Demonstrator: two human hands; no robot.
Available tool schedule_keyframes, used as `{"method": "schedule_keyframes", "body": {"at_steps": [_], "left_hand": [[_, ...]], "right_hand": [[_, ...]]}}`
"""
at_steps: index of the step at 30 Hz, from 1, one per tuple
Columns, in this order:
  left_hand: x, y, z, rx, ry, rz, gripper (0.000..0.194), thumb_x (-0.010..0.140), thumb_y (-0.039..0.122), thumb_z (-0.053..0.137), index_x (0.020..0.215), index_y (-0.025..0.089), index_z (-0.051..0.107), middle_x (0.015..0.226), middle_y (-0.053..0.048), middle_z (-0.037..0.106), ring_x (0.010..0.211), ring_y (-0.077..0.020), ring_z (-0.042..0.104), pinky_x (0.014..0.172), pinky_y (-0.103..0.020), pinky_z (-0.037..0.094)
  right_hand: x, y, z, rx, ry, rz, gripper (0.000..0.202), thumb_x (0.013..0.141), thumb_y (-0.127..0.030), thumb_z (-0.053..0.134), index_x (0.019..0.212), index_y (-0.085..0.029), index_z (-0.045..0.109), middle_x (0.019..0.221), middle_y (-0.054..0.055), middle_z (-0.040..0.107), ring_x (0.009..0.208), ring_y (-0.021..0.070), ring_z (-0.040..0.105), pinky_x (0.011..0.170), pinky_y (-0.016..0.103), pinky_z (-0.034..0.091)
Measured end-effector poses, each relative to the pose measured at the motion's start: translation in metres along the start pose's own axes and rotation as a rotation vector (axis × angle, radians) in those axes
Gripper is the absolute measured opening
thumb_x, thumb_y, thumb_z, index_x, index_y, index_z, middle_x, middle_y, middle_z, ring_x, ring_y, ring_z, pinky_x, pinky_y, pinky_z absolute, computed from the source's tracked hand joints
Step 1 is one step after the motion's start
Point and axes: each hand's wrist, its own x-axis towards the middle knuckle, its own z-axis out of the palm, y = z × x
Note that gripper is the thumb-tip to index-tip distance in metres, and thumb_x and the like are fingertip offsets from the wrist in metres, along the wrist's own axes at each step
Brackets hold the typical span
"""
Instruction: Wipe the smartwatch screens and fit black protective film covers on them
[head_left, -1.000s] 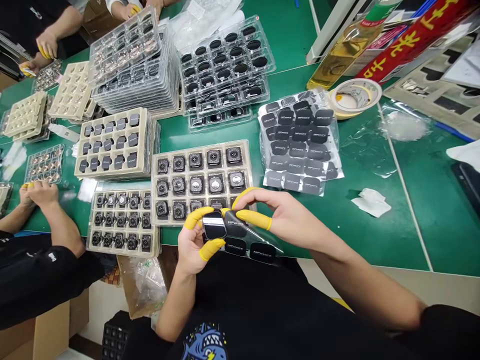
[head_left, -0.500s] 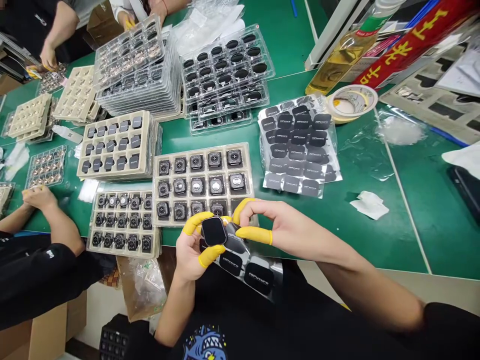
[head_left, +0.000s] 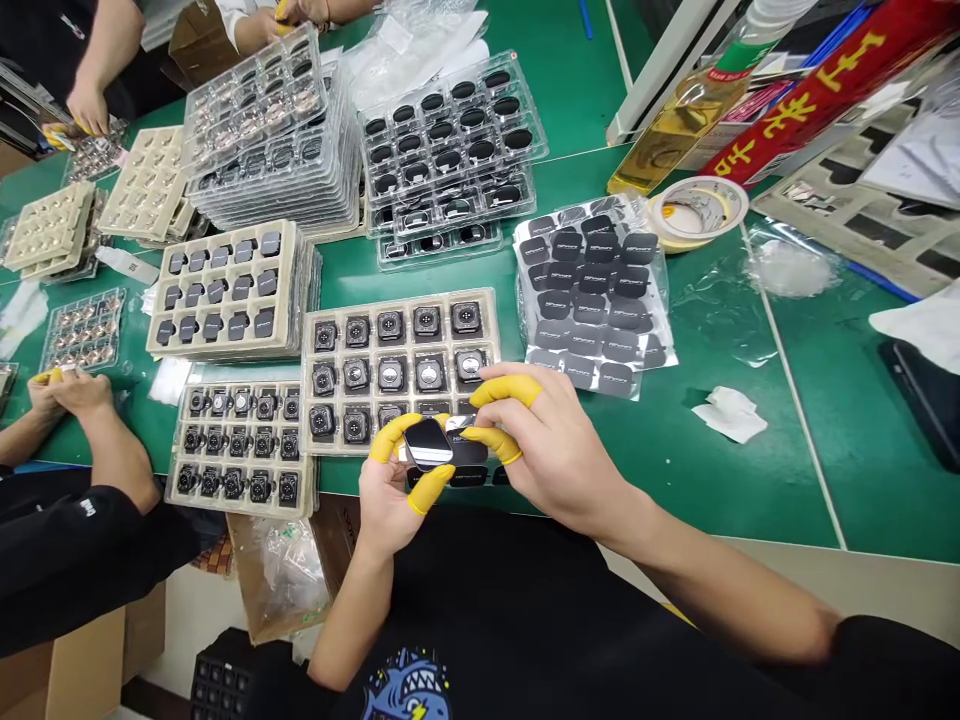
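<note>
Watch (head_left: 428, 443) near tray (head_left: 409, 304) and sticker pile (head_left: 592, 300)

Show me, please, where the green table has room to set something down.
Bare green table shows between the right hand and the white scrap and between the black-oval trays and the bottle. Its left half is crowded with stacked trays.

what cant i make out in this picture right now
Hidden or unclear in the head view:
- Back of the watch-like piece: turned away, behind its glossy face, in the left hand.
- Lower right of the tray: covered by the right hand and label sheet.
- Full lettering on that sheet: blurred.
- Bottle top: cut off by the upper edge.
- Black object: partly under white paper, cut off by the right edge.
</note>
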Motion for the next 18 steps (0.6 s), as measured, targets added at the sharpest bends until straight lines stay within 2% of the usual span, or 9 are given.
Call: {"method": "schedule_keyframes", "body": {"at_steps": [3,6,9,12,15,18], "left_hand": [[0.001,-0.006,-0.002,-0.051,-0.018,0.034,0.058,0.086,0.035,0.100,0.136,0.021,0.075,0.128,-0.015,0.088,0.119,-0.0329,0.088,0.102,-0.038,0.073],[0.004,-0.012,-0.004,-0.089,-0.035,0.059,0.060,0.084,0.038,0.102,0.136,0.022,0.076,0.126,-0.015,0.089,0.116,-0.0348,0.089,0.102,-0.042,0.074],[0.010,-0.016,-0.006,-0.135,-0.076,0.093,0.060,0.084,0.038,0.101,0.136,0.024,0.076,0.126,-0.015,0.089,0.114,-0.0353,0.090,0.099,-0.044,0.075],[0.017,-0.018,-0.008,-0.138,-0.147,0.082,0.062,0.082,0.041,0.103,0.135,0.025,0.076,0.125,-0.015,0.089,0.114,-0.0375,0.090,0.092,-0.044,0.077],[0.024,-0.017,-0.011,-0.098,-0.243,0.045,0.064,0.079,0.038,0.105,0.136,0.026,0.077,0.121,-0.014,0.090,0.111,-0.0368,0.090,0.085,-0.043,0.078],[0.029,-0.019,-0.012,-0.070,-0.274,0.075,0.069,0.073,0.035,0.108,0.135,0.026,0.079,0.111,-0.010,0.089,0.101,-0.0342,0.091,0.081,-0.042,0.078]], "right_hand": [[-0.003,0.004,0.003,0.062,0.074,-0.029,0.016,0.106,-0.011,0.065,0.105,-0.028,0.064,0.109,0.008,0.079,0.129,0.0352,0.075,0.097,0.051,0.055],[-0.008,0.006,-0.005,0.179,0.060,-0.032,0.014,0.106,-0.017,0.071,0.102,-0.029,0.066,0.106,0.007,0.079,0.130,0.0351,0.075,0.100,0.052,0.058],[-0.009,0.006,-0.028,0.346,-0.033,0.028,0.011,0.108,-0.029,0.073,0.099,-0.031,0.069,0.106,0.008,0.079,0.131,0.0360,0.074,0.101,0.054,0.061],[0.005,0.003,-0.058,0.528,-0.081,0.216,0.019,0.110,-0.045,0.074,0.096,-0.032,0.072,0.111,0.008,0.080,0.131,0.0353,0.074,0.109,0.056,0.060],[0.033,-0.001,-0.078,0.614,-0.206,0.448,0.030,0.104,-0.056,0.080,0.090,-0.031,0.073,0.117,0.007,0.081,0.122,0.0314,0.076,0.107,0.051,0.062],[0.060,-0.003,-0.078,0.625,-0.422,0.501,0.043,0.101,-0.068,0.080,0.086,-0.028,0.075,0.115,0.008,0.080,0.109,0.0294,0.076,0.097,0.046,0.064]]}}
